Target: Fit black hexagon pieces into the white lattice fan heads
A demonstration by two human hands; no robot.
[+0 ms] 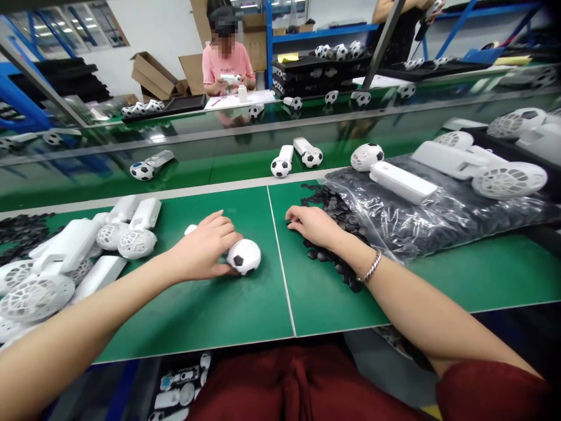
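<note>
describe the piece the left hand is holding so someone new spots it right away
On the green worktop nearest the camera, find the pale seam running across it toward the conveyor. Just left of that seam, the left hand holds a round-ended white piece. Its black soccer-ball patches set it apart from the all-white pieces heaped farther left.

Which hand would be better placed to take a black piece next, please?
Probably the right hand: it is already at the black pieces beside the bag, while the left hand holds the ball.
</note>
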